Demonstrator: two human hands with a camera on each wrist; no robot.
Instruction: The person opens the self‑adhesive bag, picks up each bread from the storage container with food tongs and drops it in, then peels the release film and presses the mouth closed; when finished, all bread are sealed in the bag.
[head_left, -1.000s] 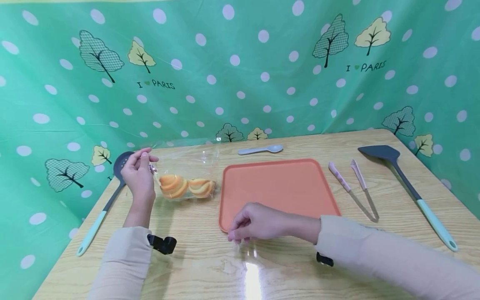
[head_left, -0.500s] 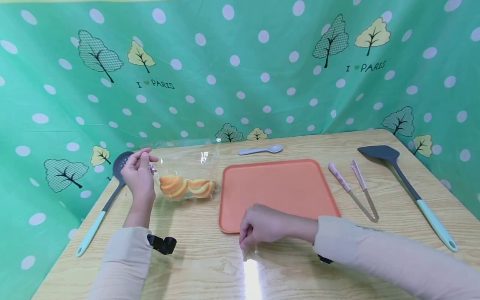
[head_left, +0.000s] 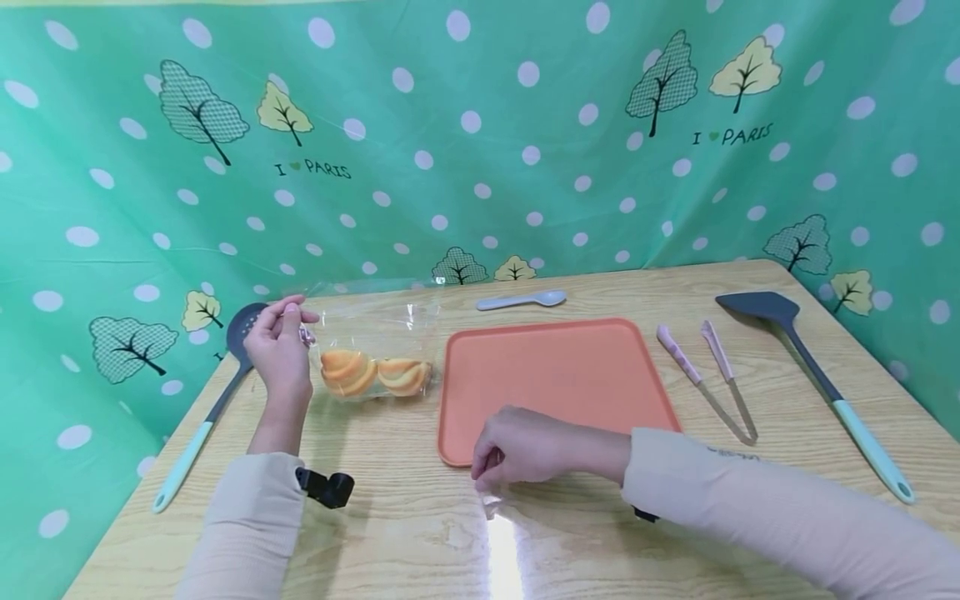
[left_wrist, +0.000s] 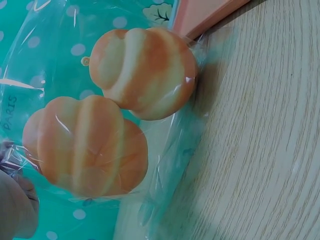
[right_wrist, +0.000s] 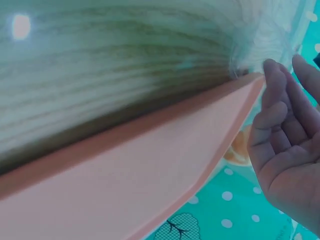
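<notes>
My left hand [head_left: 281,346] pinches the left edge of a clear plastic bag [head_left: 367,323], which it holds up above the table. Inside lie two golden swirled bread rolls [head_left: 347,372], seen close in the left wrist view, where one roll [left_wrist: 87,145] touches the other. My right hand [head_left: 521,446] is over the near edge of the orange tray [head_left: 555,367], fingers curled and tips pointing down. A small clear plastic strip [head_left: 491,505] hangs from its fingertips, hard to make out against the glare. The right wrist view shows see-through film [right_wrist: 250,57] beside those fingertips.
A slotted ladle [head_left: 202,433] lies at the left edge. Behind the tray is a grey spoon [head_left: 521,300]. Tongs [head_left: 723,400] and a dark turner [head_left: 817,375] are on the right. A green dotted cloth [head_left: 480,150] hangs behind the wooden table [head_left: 405,542].
My right hand has shifted a little to the right, its fingertips now lower, with the clear strip showing below them. The left hand and bag have stayed almost still.
</notes>
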